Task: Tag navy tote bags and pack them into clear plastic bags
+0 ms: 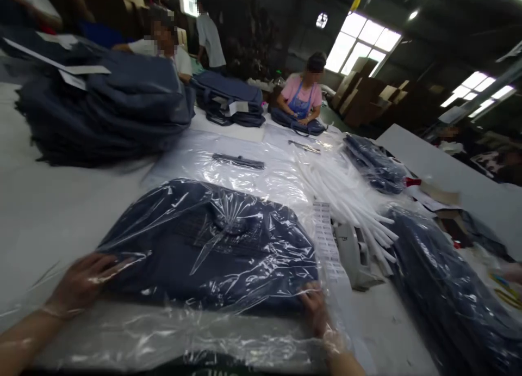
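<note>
A flat dark navy bag (179,256) lies on the table in front of me, inside a clear plastic sleeve (163,332) that shines with creases. The sleeve's near end spreads toward my body and covers both of my hands. At the bag's lower left corner, my left hand (85,281) grips the edge through or under the film. My right hand (315,308) has its fingers curled on the lower right corner. Creases in the film fan out from a round, darker spot near the bag's upper middle. Both thumbs are partly hidden.
Stacked navy bags (122,98) rise at the left. Flat clear sleeves (196,147) lie beyond mine. To the right are a label sheet (326,234), a label dispenser (356,256), white strips (346,191) and wrapped bags (444,278). Co-workers stand across the table.
</note>
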{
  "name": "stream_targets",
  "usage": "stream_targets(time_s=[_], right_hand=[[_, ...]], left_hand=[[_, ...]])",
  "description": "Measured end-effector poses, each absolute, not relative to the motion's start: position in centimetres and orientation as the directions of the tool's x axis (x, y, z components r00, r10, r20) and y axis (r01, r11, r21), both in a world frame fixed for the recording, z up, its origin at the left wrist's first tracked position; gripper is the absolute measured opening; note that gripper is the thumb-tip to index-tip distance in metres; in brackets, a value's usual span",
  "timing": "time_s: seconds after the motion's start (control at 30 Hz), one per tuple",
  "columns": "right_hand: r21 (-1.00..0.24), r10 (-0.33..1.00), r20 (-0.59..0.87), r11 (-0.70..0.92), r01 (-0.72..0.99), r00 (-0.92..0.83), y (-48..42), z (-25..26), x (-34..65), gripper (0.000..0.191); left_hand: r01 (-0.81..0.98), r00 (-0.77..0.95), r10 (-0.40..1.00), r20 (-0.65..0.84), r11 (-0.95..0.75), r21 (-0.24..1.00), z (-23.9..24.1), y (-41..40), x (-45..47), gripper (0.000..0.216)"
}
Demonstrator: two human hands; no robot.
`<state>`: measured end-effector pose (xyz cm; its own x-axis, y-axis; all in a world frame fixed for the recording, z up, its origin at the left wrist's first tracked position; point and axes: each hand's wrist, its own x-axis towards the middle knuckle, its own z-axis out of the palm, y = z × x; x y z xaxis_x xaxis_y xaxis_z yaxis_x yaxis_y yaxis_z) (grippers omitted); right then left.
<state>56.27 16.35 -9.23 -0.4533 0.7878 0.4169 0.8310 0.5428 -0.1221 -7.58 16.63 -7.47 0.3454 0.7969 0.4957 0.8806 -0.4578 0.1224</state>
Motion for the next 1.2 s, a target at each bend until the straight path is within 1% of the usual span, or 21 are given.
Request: stream_targets(time_s=[0.07, 0.1, 0.17, 0.23, 0.3, 0.33, 0.4, 0.47, 0.5, 0.57, 0.63, 0.7, 0.77, 0.83, 0.9, 0.93, 0.97, 1.0, 1.07, 1.13, 1.2], right_hand=[[-0.115, 0.787, 0.418, 0.542, 0.833, -0.454, 15.5, -9.5, 56.7, 0.038], [-0.114, 0.805, 0.385, 0.527, 0.842, -0.452, 15.4, -9.6, 57.0, 0.040], [-0.095, 0.844, 0.279, 0.500, 0.861, -0.459, 15.2, -9.2, 57.2, 0.047], [-0.059, 0.860, 0.213, 0.485, 0.873, -0.464, 15.1, -8.4, 56.3, 0.062], [-0.026, 0.855, 0.237, 0.480, 0.877, -0.461, 14.9, -7.2, 53.8, 0.073], [-0.019, 0.846, 0.247, 0.491, 0.871, -0.472, 14.8, -6.5, 52.1, 0.075], [-0.043, 0.803, 0.203, 0.579, 0.814, -0.560, 14.8, -5.3, 47.8, 0.078], [-0.111, 0.741, 0.131, 0.671, 0.733, -0.659, 14.8, -5.0, 43.7, 0.083], [-0.143, 0.724, 0.119, 0.689, 0.710, -0.679, 14.8, -5.2, 42.0, 0.086], [-0.169, 0.752, 0.174, 0.658, 0.733, -0.635, 14.8, -6.5, 39.9, 0.091], [-0.167, 0.774, 0.272, 0.624, 0.764, -0.572, 14.8, -8.5, 39.5, 0.089], [-0.155, 0.753, 0.328, 0.639, 0.754, -0.570, 14.8, -10.0, 40.0, 0.081], [-0.135, 0.728, 0.306, 0.671, 0.729, -0.613, 14.7, -10.5, 40.6, 0.075], [-0.117, 0.737, 0.241, 0.668, 0.734, -0.632, 14.7, -10.1, 40.8, 0.071], [-0.121, 0.756, 0.178, 0.652, 0.749, -0.630, 15.0, -9.4, 40.5, 0.069], [-0.126, 0.764, 0.155, 0.644, 0.755, -0.626, 15.2, -9.1, 40.4, 0.068], [-0.133, 0.767, 0.139, 0.641, 0.756, -0.626, 15.5, -8.9, 40.2, 0.067], [-0.138, 0.765, 0.128, 0.645, 0.752, -0.632, 15.7, -8.7, 40.2, 0.066], [-0.139, 0.754, 0.122, 0.657, 0.741, -0.646, 16.4, -8.6, 40.2, 0.065], [-0.137, 0.740, 0.134, 0.673, 0.727, -0.659, 17.2, -8.6, 40.3, 0.064], [-0.138, 0.735, 0.145, 0.678, 0.722, -0.662, 18.2, -8.6, 40.4, 0.061]], left_hand=[[0.904, 0.351, 0.795, 0.495, -0.426, 0.044, -8.0, 16.5, -7.4, 0.038], [0.903, 0.363, 0.787, 0.500, -0.428, 0.019, -8.1, 16.5, -7.3, 0.037], [0.891, 0.383, 0.771, 0.509, -0.453, 0.016, -8.0, 16.4, -7.1, 0.033], [0.885, 0.376, 0.765, 0.523, -0.463, 0.042, -7.8, 16.4, -7.0, 0.031], [0.884, 0.368, 0.754, 0.544, -0.465, 0.047, -7.8, 16.5, -6.9, 0.032], [0.882, 0.374, 0.739, 0.560, -0.470, 0.030, -7.8, 16.6, -6.9, 0.033], [0.869, 0.406, 0.697, 0.590, -0.495, -0.014, -8.0, 16.7, -7.0, 0.035], [0.855, 0.423, 0.669, 0.612, -0.518, -0.025, -8.2, 16.7, -7.0, 0.034], [0.852, 0.420, 0.666, 0.616, -0.524, -0.014, -8.3, 16.7, -7.0, 0.034], [0.852, 0.408, 0.676, 0.614, -0.523, 0.009, -8.4, 16.6, -6.9, 0.034], [0.860, 0.401, 0.688, 0.605, -0.511, 0.010, -8.4, 16.6, -7.0, 0.037], [0.864, 0.407, 0.699, 0.588, -0.503, 0.000, -8.4, 16.6, -7.3, 0.039], [0.869, 0.418, 0.717, 0.558, -0.495, -0.014, -8.3, 16.2, -7.5, 0.034], [0.895, 0.386, 0.747, 0.541, -0.445, -0.023, -8.2, 14.9, -7.1, 0.032], [0.924, 0.303, 0.750, 0.588, -0.381, 0.009, -7.9, 12.6, -5.2, 0.027], [0.922, 0.275, 0.740, 0.615, -0.385, 0.051, -7.7, 11.2, -3.6, 0.025], [0.900, 0.269, 0.728, 0.630, -0.424, 0.105, -7.4, 9.9, -1.6, 0.024], [0.852, 0.307, 0.730, 0.611, -0.497, 0.165, -7.3, 8.7, 0.8, 0.026], [0.700, 0.506, 0.735, 0.452, -0.656, 0.283, -7.3, 7.3, 5.8, 0.028], [0.676, 0.586, 0.757, 0.289, -0.654, 0.341, -8.0, 7.5, 10.1, 0.023], [0.681, 0.596, 0.774, 0.213, -0.628, 0.375, -9.0, 8.5, 12.5, 0.018]])
